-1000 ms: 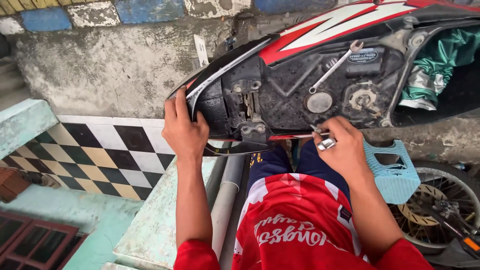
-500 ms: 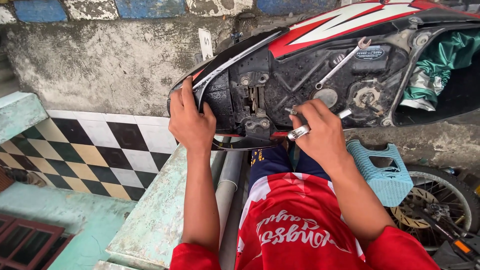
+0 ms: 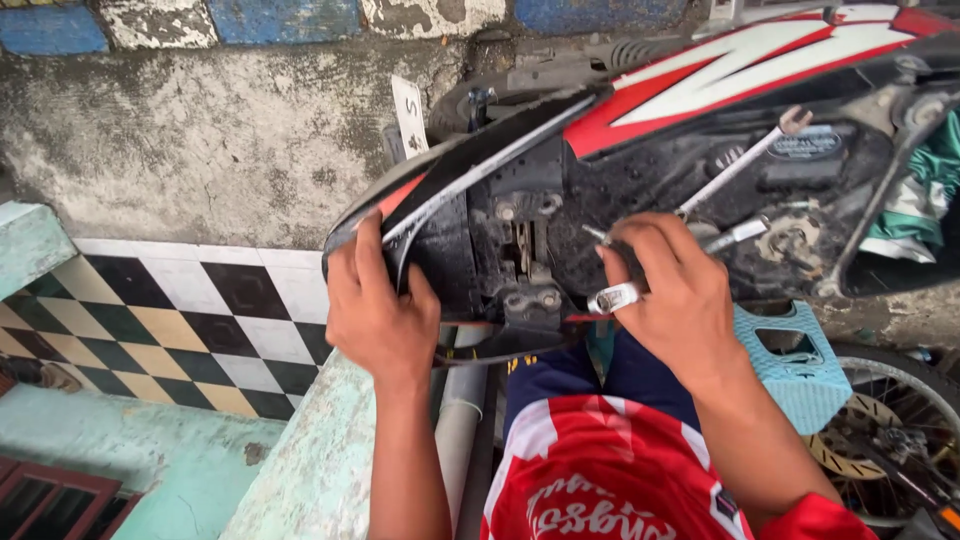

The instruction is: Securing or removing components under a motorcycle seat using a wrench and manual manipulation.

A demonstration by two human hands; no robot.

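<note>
A scooter's rear body [image 3: 600, 190] is in front of me, black underside exposed, with a red and white panel [image 3: 740, 80] on top. My left hand [image 3: 375, 310] grips the rear edge of the black tail panel. My right hand [image 3: 670, 290] is closed on a small metal tool [image 3: 615, 297], held against the grimy underside beside the seat latch [image 3: 525, 250]. A long spanner [image 3: 735, 165] rests on the underside, just above my right hand.
A black and cream checkered tile floor [image 3: 170, 320] lies at the left. A pale green concrete ledge [image 3: 310, 470] runs below my left arm. A light blue plastic stool [image 3: 800, 360] and a spoked wheel [image 3: 890, 430] are at the right. Green cloth [image 3: 920, 200] hangs far right.
The view has moved closer to the scooter tail. My right hand has shifted left and up along the underside with the tool. My left hand keeps its grip.
</note>
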